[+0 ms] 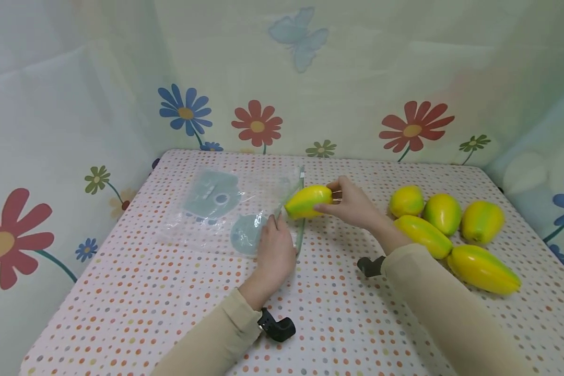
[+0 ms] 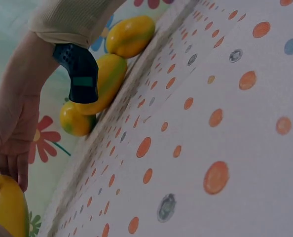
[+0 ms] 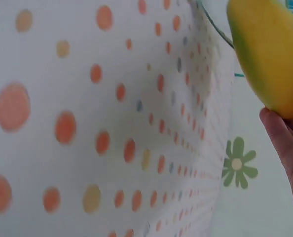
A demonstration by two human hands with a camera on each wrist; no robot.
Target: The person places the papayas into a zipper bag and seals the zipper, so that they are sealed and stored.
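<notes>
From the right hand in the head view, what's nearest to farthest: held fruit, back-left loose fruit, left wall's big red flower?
1. Held fruit: in the right hand.
2. Back-left loose fruit: right side.
3. Red flower: left wall.

Dotted tablecloth (image 1: 136, 313) before a pale backdrop (image 1: 451, 57) with flowers (image 1: 257, 127) and blue butterfly (image 1: 298, 39)

Yellow fruit (image 1: 308, 201), green-streaked and glossy, sits just right of frame centre: right end pinched in your right hand (image 1: 352, 204), tip pointing left at the bag mouth. Clear plastic bag (image 1: 232, 201), pale blue-green print, lies flat left of centre, green-edged mouth facing right, your left hand (image 1: 276, 248) touching it there.
</notes>
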